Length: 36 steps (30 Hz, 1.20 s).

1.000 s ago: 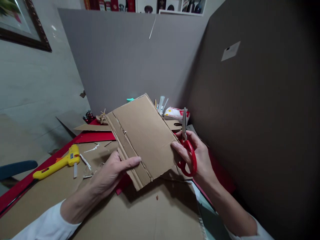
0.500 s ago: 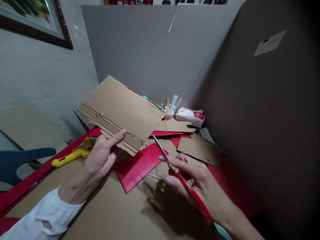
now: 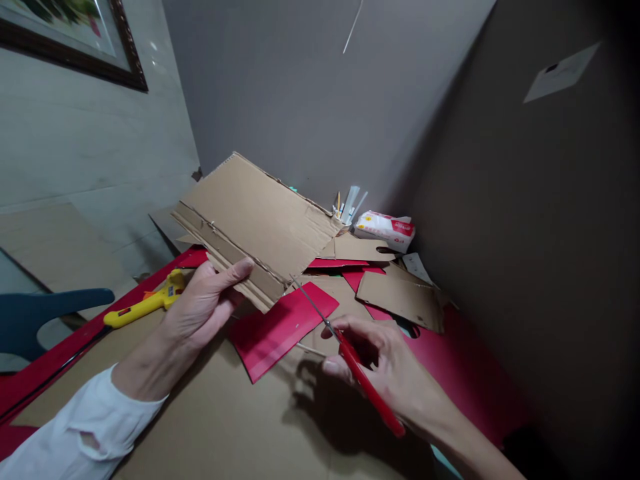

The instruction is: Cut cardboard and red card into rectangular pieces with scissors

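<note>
My left hand (image 3: 213,300) grips a creased piece of brown cardboard (image 3: 265,220) by its lower edge, thumb on top. The cardboard is tilted and raised over the table. In my right hand (image 3: 375,353) is a pair of scissors with red handles (image 3: 367,383). The blade tips point at the cardboard's near right corner; whether they touch it I cannot tell. Beneath them, a red card piece (image 3: 285,327) lies on a large brown cardboard sheet (image 3: 240,427).
A yellow glue gun (image 3: 145,310) with a black cord lies at the left. Behind are cardboard offcuts (image 3: 400,297), a tissue pack (image 3: 385,230) and a holder with sticks (image 3: 350,207). Grey panels (image 3: 310,100) stand at the back and right. A blue chair (image 3: 55,307) is at far left.
The scissors have swung left and up, bringing their tips close to the cardboard's corner. The cardboard has shifted slightly right in view, and the camera has tipped a little downward.
</note>
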Motion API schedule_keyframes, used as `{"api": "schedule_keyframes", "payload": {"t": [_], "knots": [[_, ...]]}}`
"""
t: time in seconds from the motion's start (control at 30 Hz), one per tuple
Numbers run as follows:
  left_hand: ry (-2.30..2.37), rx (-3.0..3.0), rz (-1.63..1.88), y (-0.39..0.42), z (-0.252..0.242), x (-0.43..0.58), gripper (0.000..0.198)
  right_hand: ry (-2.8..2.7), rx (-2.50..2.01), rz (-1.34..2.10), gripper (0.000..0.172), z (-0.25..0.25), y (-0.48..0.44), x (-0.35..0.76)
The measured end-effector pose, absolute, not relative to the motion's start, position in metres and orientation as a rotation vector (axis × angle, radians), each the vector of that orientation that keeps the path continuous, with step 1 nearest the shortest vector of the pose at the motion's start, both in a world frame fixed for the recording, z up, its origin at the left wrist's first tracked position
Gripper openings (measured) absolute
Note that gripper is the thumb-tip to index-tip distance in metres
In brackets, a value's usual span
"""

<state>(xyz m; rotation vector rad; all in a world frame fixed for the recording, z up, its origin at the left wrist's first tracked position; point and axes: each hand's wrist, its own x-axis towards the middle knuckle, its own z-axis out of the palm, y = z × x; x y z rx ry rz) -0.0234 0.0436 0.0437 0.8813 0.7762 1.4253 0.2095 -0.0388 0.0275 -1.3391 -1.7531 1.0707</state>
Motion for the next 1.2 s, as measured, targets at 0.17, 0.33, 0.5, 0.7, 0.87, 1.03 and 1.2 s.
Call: {"api": "schedule_keyframes", "payload": {"t": [0.17, 0.33, 0.5, 0.7, 0.87, 1.03, 1.2], "knots": [[0.739, 0.845, 1.445, 0.041, 0.050, -0.019, 0.027, -1.754, -1.279, 1.101, 0.028, 0.030, -0.041, 0.212], [0.748, 0.866, 1.454, 0.042, 0.050, -0.020, 0.021, -1.928, -1.295, 1.093, 0.030, 0.032, -0.041, 0.214], [0.741, 0.910, 1.384, 0.040, 0.045, -0.016, 0.023, -1.952, -1.283, 1.174, 0.029, 0.035, -0.043, 0.211], [0.731, 0.931, 1.259, 0.027, 0.039, 0.001, 0.025, -1.928, -1.289, 1.115, 0.029, 0.037, -0.043, 0.209], [0.707, 0.905, 1.229, 0.021, 0.037, 0.007, 0.023, -1.904, -1.311, 1.156, 0.029, 0.035, -0.042, 0.211], [0.707, 0.942, 1.203, 0.024, 0.034, 0.006, 0.016, -1.902, -1.282, 1.157, 0.029, 0.037, -0.040, 0.211], [0.724, 0.971, 1.215, 0.027, 0.031, 0.006, 0.011, -1.898, -1.289, 1.173, 0.027, 0.036, -0.041, 0.212]]}}
